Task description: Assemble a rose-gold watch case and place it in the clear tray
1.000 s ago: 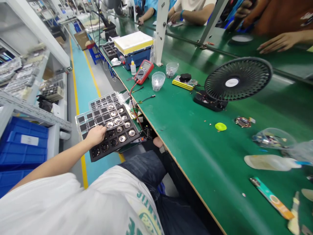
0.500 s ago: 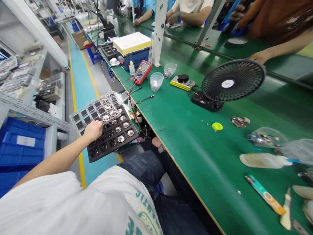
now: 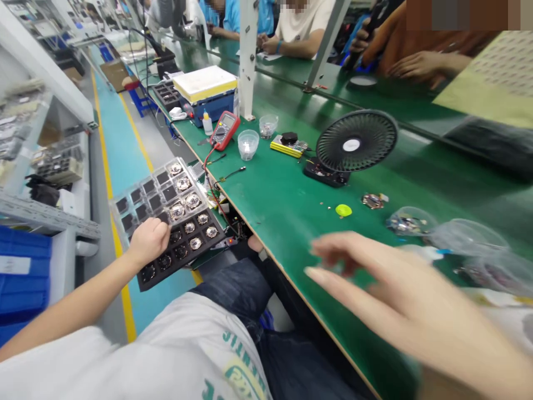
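At the left, my left hand (image 3: 149,242) is closed on the near edge of a clear plastic tray (image 3: 146,206), its fingers pressed together. Round metallic parts sit in the right-hand compartments of that tray, and dark squares show in the others. Partly beneath it lies a black foam tray (image 3: 183,254) with several round parts in its pockets. My right hand (image 3: 387,283), slightly blurred, is over the green table (image 3: 266,205), its thumb and fingers apart and nothing between them.
A black fan (image 3: 356,141), a red multimeter (image 3: 225,130), a clear cup (image 3: 248,145) and a yellow-green disc (image 3: 343,210) stand or lie on the table. Clear bowls (image 3: 412,222) are at the right. People sit across the table. Blue bins (image 3: 25,278) stand far left.
My right hand has come into view from the right. The clear tray now covers more of the black foam tray's far part. The whole view has shifted, with table items further left.
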Demonstrator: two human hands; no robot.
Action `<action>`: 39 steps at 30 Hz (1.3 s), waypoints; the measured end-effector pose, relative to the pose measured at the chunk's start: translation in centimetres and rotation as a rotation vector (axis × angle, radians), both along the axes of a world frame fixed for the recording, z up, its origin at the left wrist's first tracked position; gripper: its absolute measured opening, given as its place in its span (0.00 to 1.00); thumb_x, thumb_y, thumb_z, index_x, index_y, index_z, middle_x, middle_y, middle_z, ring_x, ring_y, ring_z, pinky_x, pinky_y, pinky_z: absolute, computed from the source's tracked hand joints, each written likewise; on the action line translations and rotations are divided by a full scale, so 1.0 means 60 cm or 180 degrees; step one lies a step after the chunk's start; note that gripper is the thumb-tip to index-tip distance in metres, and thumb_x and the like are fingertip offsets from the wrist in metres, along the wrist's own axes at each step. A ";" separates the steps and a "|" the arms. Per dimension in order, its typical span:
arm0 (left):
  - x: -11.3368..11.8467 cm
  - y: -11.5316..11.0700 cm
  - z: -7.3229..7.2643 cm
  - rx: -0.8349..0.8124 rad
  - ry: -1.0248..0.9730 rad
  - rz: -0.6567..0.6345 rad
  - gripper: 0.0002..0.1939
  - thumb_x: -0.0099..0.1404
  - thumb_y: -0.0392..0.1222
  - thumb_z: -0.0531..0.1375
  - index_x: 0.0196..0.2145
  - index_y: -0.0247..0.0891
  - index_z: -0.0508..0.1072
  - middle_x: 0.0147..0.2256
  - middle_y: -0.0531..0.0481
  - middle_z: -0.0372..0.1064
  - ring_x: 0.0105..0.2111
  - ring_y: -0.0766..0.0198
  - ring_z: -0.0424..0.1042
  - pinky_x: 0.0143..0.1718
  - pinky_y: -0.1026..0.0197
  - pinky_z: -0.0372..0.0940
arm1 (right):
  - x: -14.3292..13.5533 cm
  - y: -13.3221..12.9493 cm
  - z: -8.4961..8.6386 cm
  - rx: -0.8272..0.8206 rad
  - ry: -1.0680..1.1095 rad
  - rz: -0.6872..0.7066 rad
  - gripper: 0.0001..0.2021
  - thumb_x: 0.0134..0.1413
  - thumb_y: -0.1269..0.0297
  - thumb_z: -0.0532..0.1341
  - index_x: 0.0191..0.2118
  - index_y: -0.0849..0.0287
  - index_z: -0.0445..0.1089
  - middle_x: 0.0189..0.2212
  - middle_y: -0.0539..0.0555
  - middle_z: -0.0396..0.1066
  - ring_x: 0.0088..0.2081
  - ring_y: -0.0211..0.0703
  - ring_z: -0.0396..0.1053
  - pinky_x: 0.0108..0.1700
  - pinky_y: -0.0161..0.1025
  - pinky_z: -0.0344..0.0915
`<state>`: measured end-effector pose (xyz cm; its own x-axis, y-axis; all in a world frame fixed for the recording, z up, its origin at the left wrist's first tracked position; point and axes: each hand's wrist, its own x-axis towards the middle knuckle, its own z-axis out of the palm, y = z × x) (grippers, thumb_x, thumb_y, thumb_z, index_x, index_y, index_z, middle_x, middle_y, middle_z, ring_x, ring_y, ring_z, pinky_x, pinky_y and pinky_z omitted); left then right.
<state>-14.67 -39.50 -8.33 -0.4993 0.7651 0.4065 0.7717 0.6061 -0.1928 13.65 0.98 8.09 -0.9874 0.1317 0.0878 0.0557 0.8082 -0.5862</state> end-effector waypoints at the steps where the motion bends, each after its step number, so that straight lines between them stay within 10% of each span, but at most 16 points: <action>1: 0.011 0.011 0.020 0.0091 0.0068 -0.0209 0.20 0.76 0.39 0.58 0.24 0.42 0.63 0.25 0.51 0.60 0.28 0.59 0.63 0.30 0.56 0.61 | -0.028 -0.005 -0.016 -0.0626 -0.0124 -0.0091 0.19 0.65 0.44 0.69 0.52 0.51 0.78 0.47 0.58 0.82 0.42 0.53 0.80 0.45 0.49 0.80; 8: 0.099 0.109 0.120 0.0258 0.0017 -0.1769 0.12 0.73 0.32 0.58 0.30 0.42 0.70 0.27 0.51 0.62 0.32 0.58 0.64 0.34 0.53 0.60 | -0.105 -0.043 -0.141 -0.4797 -0.0470 -0.0532 0.44 0.47 0.33 0.77 0.65 0.45 0.67 0.67 0.63 0.71 0.53 0.56 0.81 0.51 0.54 0.79; 19: 0.182 0.260 0.070 0.0815 -0.0250 -0.2658 0.02 0.75 0.38 0.63 0.44 0.43 0.77 0.34 0.53 0.76 0.43 0.62 0.76 0.43 0.56 0.64 | 0.017 0.004 -0.154 -0.4477 0.0180 -0.2155 0.19 0.48 0.59 0.81 0.46 0.48 0.79 0.38 0.49 0.83 0.31 0.44 0.80 0.31 0.38 0.77; 23: 0.144 0.201 0.024 0.1029 -0.0591 -0.1886 0.08 0.76 0.52 0.63 0.47 0.49 0.77 0.41 0.53 0.80 0.50 0.59 0.78 0.55 0.51 0.66 | 0.009 0.007 -0.157 -0.4497 0.0411 -0.2545 0.21 0.39 0.60 0.83 0.40 0.48 0.80 0.35 0.49 0.82 0.30 0.45 0.80 0.27 0.37 0.78; 31: -0.041 0.072 -0.103 0.0200 -0.1992 0.1477 0.18 0.76 0.50 0.65 0.55 0.36 0.75 0.52 0.43 0.76 0.48 0.56 0.78 0.50 0.48 0.77 | -0.004 -0.001 -0.155 -0.4562 0.0488 -0.2585 0.20 0.33 0.61 0.84 0.35 0.48 0.80 0.25 0.46 0.75 0.17 0.34 0.64 0.13 0.30 0.61; 39: -0.063 0.090 -0.167 -0.0226 -0.2773 0.2451 0.21 0.75 0.52 0.65 0.59 0.37 0.74 0.57 0.41 0.74 0.53 0.53 0.77 0.54 0.45 0.77 | 0.006 -0.002 -0.159 -0.4509 0.0272 -0.2452 0.23 0.44 0.58 0.80 0.46 0.49 0.75 0.41 0.53 0.84 0.41 0.58 0.85 0.46 0.57 0.83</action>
<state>-18.44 -34.11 -18.37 -0.9311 0.1451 -0.3346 0.0922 0.9813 0.1689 14.01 0.88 -1.47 -0.6505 0.5877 -0.4811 0.1013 -0.5607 -0.8218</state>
